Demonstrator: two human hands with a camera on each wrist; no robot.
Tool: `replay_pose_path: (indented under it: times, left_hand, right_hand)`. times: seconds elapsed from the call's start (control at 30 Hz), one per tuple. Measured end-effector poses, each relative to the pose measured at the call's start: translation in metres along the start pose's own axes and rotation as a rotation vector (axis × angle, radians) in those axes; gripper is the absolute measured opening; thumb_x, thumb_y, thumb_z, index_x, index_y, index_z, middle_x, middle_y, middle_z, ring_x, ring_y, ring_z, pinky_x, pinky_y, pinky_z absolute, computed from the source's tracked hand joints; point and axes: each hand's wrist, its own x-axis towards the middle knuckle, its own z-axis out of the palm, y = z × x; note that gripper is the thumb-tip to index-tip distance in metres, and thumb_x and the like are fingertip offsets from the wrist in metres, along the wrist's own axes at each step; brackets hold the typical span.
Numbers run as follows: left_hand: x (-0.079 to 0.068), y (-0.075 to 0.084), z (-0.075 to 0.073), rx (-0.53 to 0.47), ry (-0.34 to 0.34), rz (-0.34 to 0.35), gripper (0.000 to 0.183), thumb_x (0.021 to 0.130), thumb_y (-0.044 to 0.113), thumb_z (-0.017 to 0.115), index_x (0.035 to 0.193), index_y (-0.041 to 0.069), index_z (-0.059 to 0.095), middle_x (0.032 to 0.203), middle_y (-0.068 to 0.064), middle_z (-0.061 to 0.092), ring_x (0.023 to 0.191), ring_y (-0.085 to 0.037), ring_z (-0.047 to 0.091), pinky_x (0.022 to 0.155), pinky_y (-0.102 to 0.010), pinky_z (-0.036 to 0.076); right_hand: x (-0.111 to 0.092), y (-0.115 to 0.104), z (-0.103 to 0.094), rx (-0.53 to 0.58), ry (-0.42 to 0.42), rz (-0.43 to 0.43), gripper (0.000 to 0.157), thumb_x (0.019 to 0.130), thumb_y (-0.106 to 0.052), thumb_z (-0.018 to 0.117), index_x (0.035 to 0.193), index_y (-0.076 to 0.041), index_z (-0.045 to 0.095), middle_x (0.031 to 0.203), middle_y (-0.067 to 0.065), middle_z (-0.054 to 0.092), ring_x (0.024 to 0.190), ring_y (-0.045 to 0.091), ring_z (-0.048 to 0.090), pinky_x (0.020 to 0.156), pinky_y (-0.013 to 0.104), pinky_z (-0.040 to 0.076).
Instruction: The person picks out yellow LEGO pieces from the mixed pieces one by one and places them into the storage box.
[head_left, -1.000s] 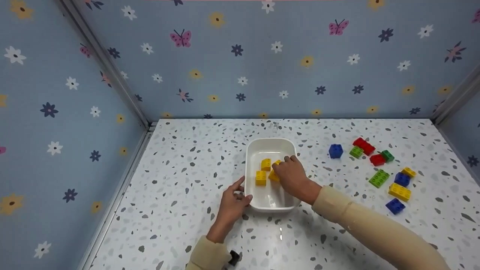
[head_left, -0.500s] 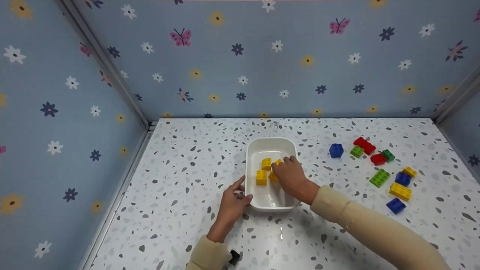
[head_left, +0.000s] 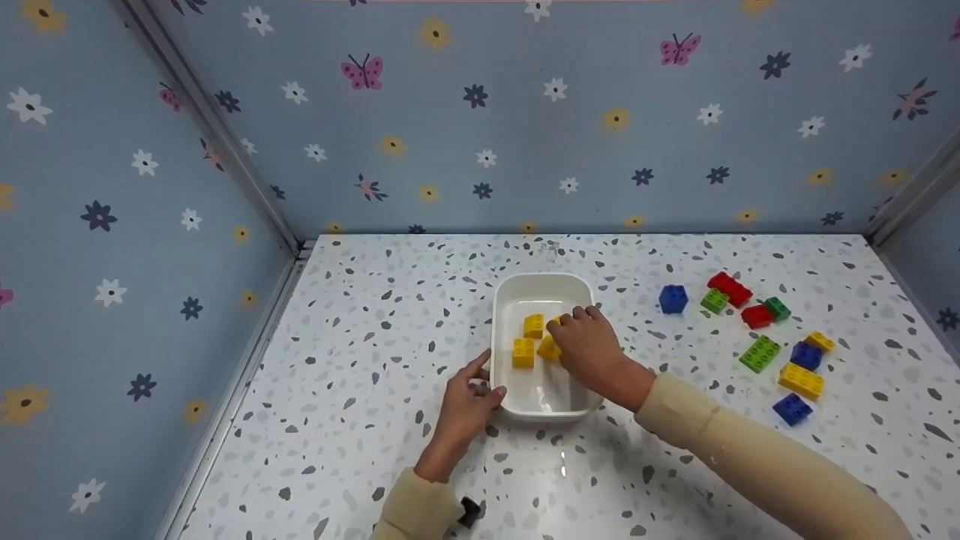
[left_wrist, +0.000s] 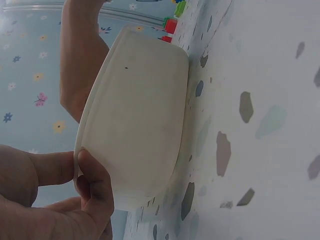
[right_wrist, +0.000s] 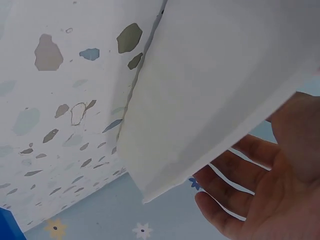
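A white plastic tub (head_left: 547, 397) stands on the speckled table, with several yellow toy bricks inside. My left hand (head_left: 463, 412) pinches its near left rim between thumb and bent fingers; the left wrist view shows this grip on the rim of the tub (left_wrist: 135, 115). Reaching over the right side, my right hand (head_left: 592, 349) pinches a yellow brick (head_left: 559, 320), which peeks out behind the fingers; the fingertips are hidden. Beside it in the tub lie another yellow brick (head_left: 548, 348), one nearer the left wall (head_left: 523, 352) and one farther back (head_left: 533, 325).
To the right lie loose bricks: a blue one (head_left: 673, 299), red ones (head_left: 729, 288), a light green one (head_left: 760, 353), a yellow one (head_left: 800, 380) and another blue one (head_left: 792, 409). A flowered wall (head_left: 555, 135) closes off the back.
My right hand has shifted slightly right and away from me inside the tub, showing more of the nearer yellow brick. The left hand keeps its hold on the rim.
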Motion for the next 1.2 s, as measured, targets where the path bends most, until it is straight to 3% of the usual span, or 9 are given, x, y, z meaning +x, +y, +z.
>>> replay_pose_path:
  times: [0.17, 0.33, 0.63, 0.83, 1.2]
  left_hand:
    - [0.0, -0.001, -0.001, 0.004, -0.01, 0.012, 0.069, 0.098, -0.002, 0.068, 0.161, 0.004, 0.042, 0.126, -0.02, 0.056, 0.09, -0.017, 0.064, 0.077, -0.035, 0.061]
    - [0.0, -0.001, -0.001, 0.01, 0.003, 0.011, 0.069, 0.098, -0.002, 0.069, 0.161, 0.004, 0.043, 0.126, -0.021, 0.056, 0.09, -0.016, 0.063, 0.074, -0.033, 0.06]
    - [0.001, 0.0, 0.0, 0.018, 0.013, -0.002, 0.069, 0.098, -0.003, 0.069, 0.161, 0.005, 0.043, 0.125, -0.02, 0.057, 0.089, -0.017, 0.063, 0.077, -0.035, 0.06]
    - [0.001, 0.0, 0.001, 0.02, 0.021, -0.012, 0.069, 0.097, -0.003, 0.069, 0.161, 0.006, 0.043, 0.127, -0.019, 0.057, 0.091, -0.017, 0.063, 0.078, -0.03, 0.06]
    - [0.0, -0.001, 0.001, -0.003, 0.011, 0.006, 0.069, 0.097, -0.004, 0.069, 0.161, 0.005, 0.044, 0.127, -0.021, 0.055, 0.092, -0.018, 0.063, 0.081, -0.029, 0.061]
  right_hand:
    - [-0.007, 0.006, -0.006, 0.014, 0.049, 0.011, 0.034, 0.09, -0.018, 0.085, 0.119, -0.003, 0.072, 0.106, 0.016, 0.074, 0.103, 0.036, 0.064, 0.103, 0.052, 0.051]
    - [-0.012, 0.013, -0.012, 0.065, 0.055, 0.053, 0.042, 0.09, -0.022, 0.086, 0.125, -0.004, 0.072, 0.113, 0.016, 0.074, 0.11, 0.037, 0.064, 0.109, 0.054, 0.049]
    - [-0.027, 0.033, -0.018, 0.141, 0.203, 0.099, 0.042, 0.086, -0.023, 0.09, 0.12, -0.004, 0.075, 0.107, 0.015, 0.075, 0.103, 0.037, 0.065, 0.101, 0.054, 0.051]
    - [-0.035, 0.051, -0.019, 0.188, 0.259, 0.128, 0.041, 0.086, -0.019, 0.09, 0.12, -0.003, 0.075, 0.111, 0.017, 0.076, 0.107, 0.04, 0.066, 0.103, 0.056, 0.051]
    - [-0.054, 0.076, -0.016, 0.2, 0.289, 0.188, 0.039, 0.087, -0.015, 0.088, 0.12, -0.001, 0.073, 0.111, 0.021, 0.075, 0.105, 0.042, 0.065, 0.105, 0.061, 0.05]
